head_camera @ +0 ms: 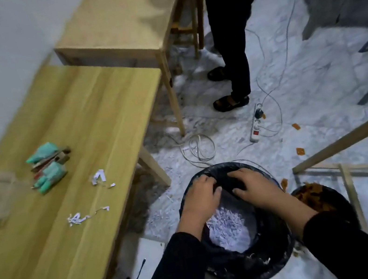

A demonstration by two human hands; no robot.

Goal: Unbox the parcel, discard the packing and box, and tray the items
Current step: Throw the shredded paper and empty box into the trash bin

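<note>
A black-lined bin (276,263) stands on the floor in front of me, with white shredded paper packing (227,226) inside. Both my hands are over its far rim. My left hand (200,198) and my right hand (251,187) each pinch a fold of the black bin liner (224,176). On the wooden table (75,143) at left lie several teal and brown items (47,167) in a small pile, with scraps of white paper shreds (98,176) near them. No box is in view.
A second bin (321,198) with brown scraps stands right of the first. Another person's legs (232,57) stand beyond. A power strip (255,126) and loose cables (198,149) lie on the marble floor. Shreds litter the floor under the table. A wooden frame (345,167) is at right.
</note>
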